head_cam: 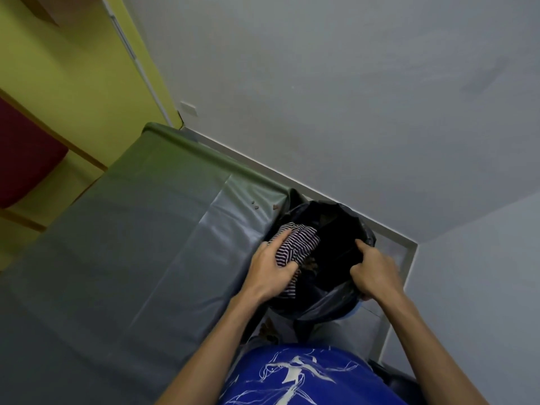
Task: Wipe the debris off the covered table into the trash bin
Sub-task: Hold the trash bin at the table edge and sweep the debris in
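Our left grip (271,270) is curled round the striped cloth (295,244) at the desk (146,229) edge, centre frame. Our right grip (374,273) pinches the bagged rim of the trash bin (327,305). Crumbs (256,203) lie just above. We judge that a gap between desk and bin could let them fall to the floor (377,317).

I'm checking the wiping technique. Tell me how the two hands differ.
The left hand grips the striped cloth beside the table edge; the right hand grips the rim of the black bin bag. The left hand is nearer the table, the right hand farther. Both have curled fingers.
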`<state>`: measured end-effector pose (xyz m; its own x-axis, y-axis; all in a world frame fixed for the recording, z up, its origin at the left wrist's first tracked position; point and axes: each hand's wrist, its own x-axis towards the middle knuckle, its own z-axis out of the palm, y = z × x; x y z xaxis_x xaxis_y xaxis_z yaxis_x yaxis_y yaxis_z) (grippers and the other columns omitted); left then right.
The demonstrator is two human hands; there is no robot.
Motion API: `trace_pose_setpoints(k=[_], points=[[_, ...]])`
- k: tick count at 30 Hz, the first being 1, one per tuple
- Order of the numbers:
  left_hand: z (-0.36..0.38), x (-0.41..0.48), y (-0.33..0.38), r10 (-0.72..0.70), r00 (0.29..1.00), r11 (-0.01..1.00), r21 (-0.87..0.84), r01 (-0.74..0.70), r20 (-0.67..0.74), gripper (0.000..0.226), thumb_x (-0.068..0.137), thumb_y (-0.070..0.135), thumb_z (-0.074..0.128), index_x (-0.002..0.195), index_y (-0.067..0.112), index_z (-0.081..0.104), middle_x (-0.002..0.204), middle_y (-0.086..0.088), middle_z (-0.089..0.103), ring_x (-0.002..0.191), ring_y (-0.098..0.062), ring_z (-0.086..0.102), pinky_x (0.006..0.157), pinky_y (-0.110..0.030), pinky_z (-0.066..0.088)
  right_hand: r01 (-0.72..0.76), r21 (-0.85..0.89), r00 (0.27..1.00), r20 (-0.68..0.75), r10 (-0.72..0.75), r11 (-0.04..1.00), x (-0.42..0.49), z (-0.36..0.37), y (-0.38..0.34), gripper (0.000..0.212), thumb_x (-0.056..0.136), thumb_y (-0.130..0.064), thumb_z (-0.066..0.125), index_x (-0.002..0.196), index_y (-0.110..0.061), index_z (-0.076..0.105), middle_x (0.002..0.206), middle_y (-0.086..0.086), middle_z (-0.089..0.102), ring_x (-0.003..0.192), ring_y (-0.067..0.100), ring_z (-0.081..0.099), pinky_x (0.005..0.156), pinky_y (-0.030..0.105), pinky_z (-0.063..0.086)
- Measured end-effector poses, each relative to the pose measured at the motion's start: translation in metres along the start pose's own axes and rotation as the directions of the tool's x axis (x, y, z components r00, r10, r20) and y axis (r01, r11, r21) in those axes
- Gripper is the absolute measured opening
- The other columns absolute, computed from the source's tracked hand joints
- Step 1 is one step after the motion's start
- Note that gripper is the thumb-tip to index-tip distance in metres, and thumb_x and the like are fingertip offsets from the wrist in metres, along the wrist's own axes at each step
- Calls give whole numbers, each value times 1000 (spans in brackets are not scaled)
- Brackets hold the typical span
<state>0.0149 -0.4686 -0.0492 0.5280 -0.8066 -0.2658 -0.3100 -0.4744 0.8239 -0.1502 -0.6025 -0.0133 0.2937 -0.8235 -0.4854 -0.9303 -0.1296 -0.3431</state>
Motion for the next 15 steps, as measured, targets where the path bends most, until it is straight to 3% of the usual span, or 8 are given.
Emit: trace_pose_setpoints(k=[2,5,10,15], points=[[-13,7,0,-22,1000,1000,-19,22,-22,69,79,18,66,143,36,48,129,3,59,112,-7,58,97,-10,42,-3,-6,1000,2,3,1000,-1,-1,1,81,79,1,45,153,-27,33,122,19,65,83,33,67,70,35,55],[-50,30,-4,-97,983,994,-57,89,-159,72,69,35,63,140,40,50,124,1,64,108,-12,64,100,-32,51,-7,15,1000,6,7,1000,-3,-1,2,81,79,1,44,154,-29,32,117,18,67,76,31,66,71,39,58],[-110,77,-7,-111,919,988,57,143,-378,69,77,26,67,143,33,49,123,-12,62,112,-27,61,105,-34,46,-4,42,1000,8,3,999,-8,0,1,80,81,1,43,154,-28,31,117,20,66,74,31,66,71,44,60],[-110,107,-20,-111,972,944,285,169,-208,73,75,29,66,146,33,45,121,-23,57,116,-38,55,107,-33,42,5,23,1000,0,-5,1000,-7,-1,0,80,80,1,43,154,-28,32,116,19,67,62,24,62,64,38,58]])
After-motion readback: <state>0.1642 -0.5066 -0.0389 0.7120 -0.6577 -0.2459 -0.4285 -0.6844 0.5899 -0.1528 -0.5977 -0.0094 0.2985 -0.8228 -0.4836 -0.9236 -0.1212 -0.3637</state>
